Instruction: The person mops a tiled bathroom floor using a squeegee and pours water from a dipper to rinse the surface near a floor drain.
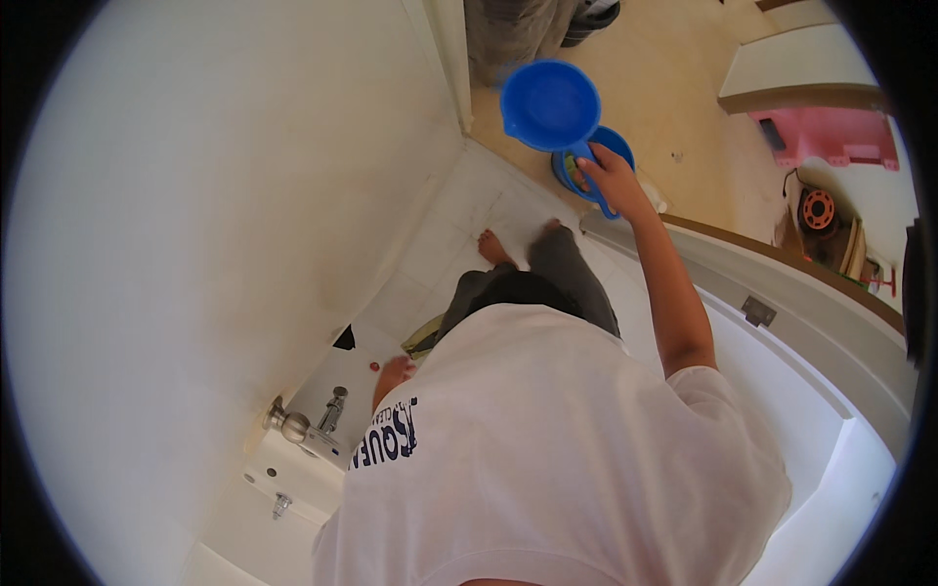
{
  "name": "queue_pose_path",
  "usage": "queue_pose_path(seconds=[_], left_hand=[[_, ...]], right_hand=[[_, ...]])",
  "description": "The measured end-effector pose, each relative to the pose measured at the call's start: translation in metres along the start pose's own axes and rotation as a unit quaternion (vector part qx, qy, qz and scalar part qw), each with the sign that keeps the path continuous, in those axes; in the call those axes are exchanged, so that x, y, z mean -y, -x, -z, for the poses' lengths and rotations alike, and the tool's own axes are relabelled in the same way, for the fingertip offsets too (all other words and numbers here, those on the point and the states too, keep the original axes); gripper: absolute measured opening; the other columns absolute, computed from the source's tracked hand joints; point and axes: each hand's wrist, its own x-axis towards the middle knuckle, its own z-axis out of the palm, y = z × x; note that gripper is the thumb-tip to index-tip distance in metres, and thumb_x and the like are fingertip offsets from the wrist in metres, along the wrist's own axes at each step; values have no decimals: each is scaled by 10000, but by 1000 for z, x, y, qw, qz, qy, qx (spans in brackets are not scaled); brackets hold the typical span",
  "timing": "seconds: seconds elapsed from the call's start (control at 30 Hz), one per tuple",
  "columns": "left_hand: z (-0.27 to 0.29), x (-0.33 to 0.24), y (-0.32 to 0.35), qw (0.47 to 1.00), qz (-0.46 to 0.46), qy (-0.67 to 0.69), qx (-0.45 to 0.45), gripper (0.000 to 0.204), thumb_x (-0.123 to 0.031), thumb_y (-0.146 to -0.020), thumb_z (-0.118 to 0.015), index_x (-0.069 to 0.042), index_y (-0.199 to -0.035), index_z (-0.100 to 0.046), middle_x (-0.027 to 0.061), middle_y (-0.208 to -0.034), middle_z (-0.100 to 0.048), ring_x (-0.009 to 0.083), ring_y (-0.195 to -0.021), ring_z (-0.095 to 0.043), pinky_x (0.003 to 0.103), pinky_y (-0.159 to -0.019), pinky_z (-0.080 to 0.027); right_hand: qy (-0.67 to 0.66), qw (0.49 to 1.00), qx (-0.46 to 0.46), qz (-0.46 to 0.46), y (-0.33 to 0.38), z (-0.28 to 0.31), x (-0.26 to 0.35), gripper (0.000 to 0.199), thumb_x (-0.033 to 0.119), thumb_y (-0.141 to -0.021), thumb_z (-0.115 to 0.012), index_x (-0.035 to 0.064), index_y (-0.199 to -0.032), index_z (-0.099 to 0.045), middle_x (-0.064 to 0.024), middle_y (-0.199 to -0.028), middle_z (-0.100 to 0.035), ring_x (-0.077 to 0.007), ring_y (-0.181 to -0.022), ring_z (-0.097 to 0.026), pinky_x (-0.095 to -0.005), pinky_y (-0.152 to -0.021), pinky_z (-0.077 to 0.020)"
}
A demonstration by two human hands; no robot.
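Note:
My right hand (614, 184) is stretched out ahead, fingers wrapped round the handle of a blue plastic water dipper (550, 103). The dipper's round bowl shows its inside to me. Partly behind the dipper and my hand stands a blue bucket (625, 146), with something green and orange showing in it. My left hand (395, 372) is low at my left side, near the washbasin. It is blurred, and my shirt covers part of that arm, so its fingers do not show clearly. A greenish item (422, 337) lies close by it, and a small red thing (374, 366) is beside it.
A washbasin (303, 479) with a chrome tap (333, 410) adjoins the wall (215, 215) on my left. An open white door (791, 361) with a metal hinge (758, 312) stands on my right. Beyond the doorway are an orange-and-black reel (817, 209) and a pink container (826, 135).

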Motion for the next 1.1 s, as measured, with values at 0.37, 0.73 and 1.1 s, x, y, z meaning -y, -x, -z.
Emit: queue_pose_path(seconds=[0.37,0.73,1.1], left_hand=[[45,-86,-105,872,374,246,-199,461,-416,-803,-512,-82,-1119,-474,33,-930,-557,136,-714,-472,253,-574,-387],[75,-124,42,672,291,276,-622,841,-335,-765,-624,-38,-1355,-102,161,-1289,-335,237,-1081,-407,344,-831,-379],[121,-124,32,757,196,128,-611,492,-338,-821,-566,79,-1060,-462,171,-1099,-512,225,-960,-503,305,-805,-402]], right_hand=[[-34,997,-21,-60,47,35,-69,250,223,-841,-508,-12,-925,-533,-64,-731,-573,-129,-652,-545,-258,-598,-441],[45,998,43,11,72,38,-25,246,215,-840,-499,1,-956,-532,-69,-746,-583,-128,-653,-542,-258,-591,-437],[-4,993,-93,-67,86,10,-117,239,206,-838,-498,-10,-933,-533,-90,-711,-579,-147,-610,-556,-275,-545,-448]])
